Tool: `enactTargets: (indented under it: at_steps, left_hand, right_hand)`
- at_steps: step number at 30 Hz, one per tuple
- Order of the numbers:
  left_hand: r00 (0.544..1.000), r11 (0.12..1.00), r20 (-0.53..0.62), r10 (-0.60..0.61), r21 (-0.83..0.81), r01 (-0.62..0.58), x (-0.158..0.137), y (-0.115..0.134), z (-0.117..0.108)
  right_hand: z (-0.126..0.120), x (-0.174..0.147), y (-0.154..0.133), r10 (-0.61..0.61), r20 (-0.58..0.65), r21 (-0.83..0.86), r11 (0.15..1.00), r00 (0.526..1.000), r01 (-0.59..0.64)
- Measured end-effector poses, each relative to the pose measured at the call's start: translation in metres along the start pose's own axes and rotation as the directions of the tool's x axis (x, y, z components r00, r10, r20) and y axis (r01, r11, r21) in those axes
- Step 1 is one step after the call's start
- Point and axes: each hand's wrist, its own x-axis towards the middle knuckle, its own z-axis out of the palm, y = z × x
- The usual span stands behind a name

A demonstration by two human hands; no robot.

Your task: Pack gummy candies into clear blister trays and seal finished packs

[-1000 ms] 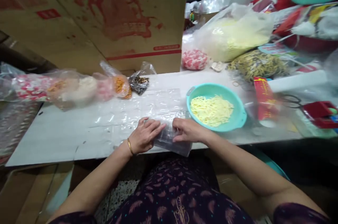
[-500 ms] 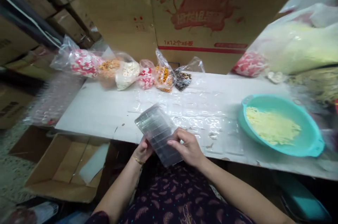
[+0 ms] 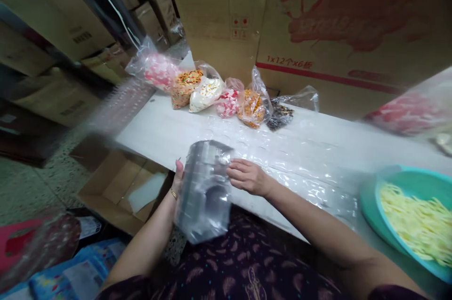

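Since the earlier frame the clear plastic tray (image 3: 201,187) has turned so that its long sides run more nearly up and down the view, the right hand (image 3: 249,177) has shifted from its lower part to the upper right edge, and the view has swung leftward. The tall printed carton (image 3: 310,22) stands behind the white table (image 3: 151,135), perhaps serving as a back wall for the work. On the floor by the table's front edge sits an open cardboard box (image 3: 102,191), seemingly kept low to leave the surface free. The teal bowl (image 3: 370,206) of pale yellow strips (image 3: 420,222) is on the right, probably for easy reach. Flat clear trays (image 3: 318,187) lie spread in the middle, likely so their cells face up. The tray in hand is held over the table's front edge, near the body; blur hides whether it is one sheet or several. Bags of coloured pieces (image 3: 206,93) line the back, apparently to stay clear of the trays. The left hand (image 3: 178,180) grips the tray's left side, thumb up, likely bearing its weight; the right hand's fingers curl at the opposite edge, but I cannot tell whether they pinch it
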Motion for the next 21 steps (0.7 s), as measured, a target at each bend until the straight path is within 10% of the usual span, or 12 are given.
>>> enactTargets:
  at_steps: [5,10,16,21]
  left_hand:
    - [0.997,0.989,-0.075,-0.027,-0.148,0.016,0.004,0.006,-0.046]
    - [0.976,0.992,-0.216,-0.005,-0.125,-0.023,0.010,0.037,-0.111]
    - [0.979,0.990,-0.174,-0.110,-0.104,0.093,0.013,0.087,-0.160]
    - [0.979,0.979,-0.153,-0.136,-0.172,0.109,0.008,0.107,-0.189]
  right_hand:
    - [0.050,0.014,0.015,0.237,0.109,0.133,0.959,0.965,-0.251]
    - [0.101,0.073,-0.008,0.761,0.076,0.564,0.500,0.644,-0.657]
    - [0.169,0.142,-0.013,0.917,0.240,0.738,0.041,0.319,-0.674]
    - [0.210,0.159,-0.005,0.903,0.372,0.833,-0.223,0.214,-0.506]
